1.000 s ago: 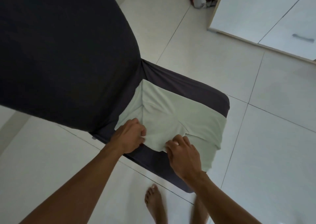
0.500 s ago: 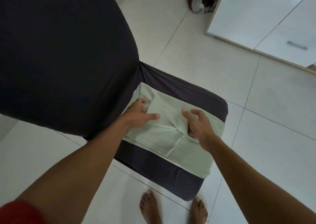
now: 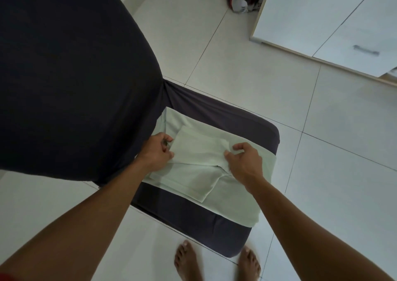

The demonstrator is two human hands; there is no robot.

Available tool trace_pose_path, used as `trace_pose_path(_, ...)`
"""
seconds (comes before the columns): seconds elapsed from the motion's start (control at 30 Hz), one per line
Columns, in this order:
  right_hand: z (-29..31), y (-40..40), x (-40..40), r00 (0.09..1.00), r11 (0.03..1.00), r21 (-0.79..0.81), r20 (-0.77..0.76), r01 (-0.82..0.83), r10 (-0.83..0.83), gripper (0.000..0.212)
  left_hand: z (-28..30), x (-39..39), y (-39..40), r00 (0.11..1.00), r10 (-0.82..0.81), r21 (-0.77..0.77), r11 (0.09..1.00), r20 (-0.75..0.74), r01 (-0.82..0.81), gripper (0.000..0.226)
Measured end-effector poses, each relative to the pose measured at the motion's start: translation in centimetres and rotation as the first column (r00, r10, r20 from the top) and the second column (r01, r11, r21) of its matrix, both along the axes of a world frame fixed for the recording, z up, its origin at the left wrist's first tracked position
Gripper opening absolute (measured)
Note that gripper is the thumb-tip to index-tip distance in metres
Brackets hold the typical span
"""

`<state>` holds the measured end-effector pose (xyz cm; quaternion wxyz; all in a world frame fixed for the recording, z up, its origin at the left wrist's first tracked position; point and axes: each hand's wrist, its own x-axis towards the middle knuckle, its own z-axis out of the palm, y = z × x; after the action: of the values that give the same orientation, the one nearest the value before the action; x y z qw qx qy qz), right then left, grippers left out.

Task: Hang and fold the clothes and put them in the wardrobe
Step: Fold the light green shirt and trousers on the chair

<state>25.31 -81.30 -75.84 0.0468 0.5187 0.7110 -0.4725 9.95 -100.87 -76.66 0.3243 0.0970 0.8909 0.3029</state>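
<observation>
Both hands have drawn back to the flap's ends: left hand (image 3: 155, 152) pinches its 9 o'clock end, right hand (image 3: 245, 159) its 3 o'clock end, across the garment (image 3: 193, 173).

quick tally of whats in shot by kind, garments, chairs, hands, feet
Pale green garment on the seat: 1
Dark covered chair: 1
Hands, left hand and right hand, both on the garment: 2
Bare feet: 2
Total: 6
</observation>
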Motion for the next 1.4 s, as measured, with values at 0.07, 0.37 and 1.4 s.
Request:
trace_pose_path(0.07, -0.2, 0.1, -0.3, 0.999, 0.999, 0.016, -0.012, 0.048, -0.048, 0.023, -0.1, -0.1, 0.0, 0.999, -0.017, -0.042, 0.999, -0.033, 0.015, 0.033)
trace_pose_path(0.37, -0.2, -0.4, -1.1, 0.99, 0.997, -0.01, -0.117, 0.082, -0.083, 0.016, 0.9, -0.3, 2.1, 0.992, -0.043, -0.091, 0.995, -0.118, 0.033, 0.034)
trace_pose_path(1.4, 0.1, -1.7, 3.5, 0.614, 0.446, 0.445, 0.372, -0.776, 0.696, 0.038, 1.1, 4.7, 4.0, 0.709, -0.652, -0.515, 0.719, -0.268, 0.466, 0.055)
